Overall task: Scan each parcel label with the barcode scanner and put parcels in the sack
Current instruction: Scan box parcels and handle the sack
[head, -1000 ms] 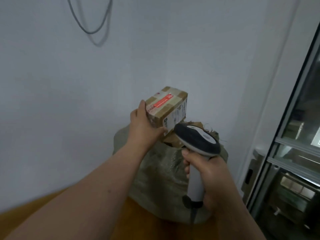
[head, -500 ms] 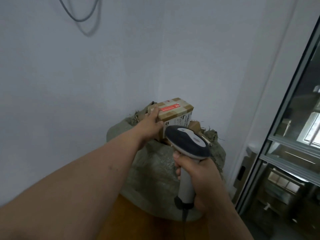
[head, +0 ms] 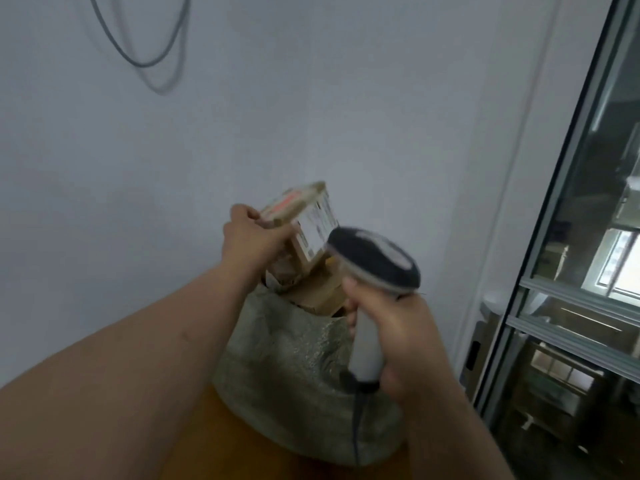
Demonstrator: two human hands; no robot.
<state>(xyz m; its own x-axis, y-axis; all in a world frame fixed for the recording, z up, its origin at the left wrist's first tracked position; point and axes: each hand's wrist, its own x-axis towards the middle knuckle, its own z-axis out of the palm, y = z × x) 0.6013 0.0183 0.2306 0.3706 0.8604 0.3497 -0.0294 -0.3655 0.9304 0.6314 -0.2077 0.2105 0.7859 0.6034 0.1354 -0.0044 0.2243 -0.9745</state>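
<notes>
My left hand (head: 254, 237) grips a small cardboard parcel (head: 304, 216) with a red strip on top and a white label on its side. The parcel is tilted, its lower end at the mouth of the grey-green woven sack (head: 294, 368). Other cardboard parcels (head: 318, 292) show in the sack's opening. My right hand (head: 391, 334) holds the barcode scanner (head: 375, 261) by its pale handle. Its dark head sits just right of the parcel, level with the label. The scanner's cable (head: 356, 420) hangs down in front of the sack.
The sack stands in a corner on an orange-brown surface (head: 221, 445), against a white wall. A glass door with a metal frame (head: 540, 271) runs along the right side. A grey cable loop (head: 145, 46) hangs on the wall above.
My left hand has tipped the parcel, so its label now faces the camera, with its lower end at the sack's mouth. The scanner has stayed just right of it.
</notes>
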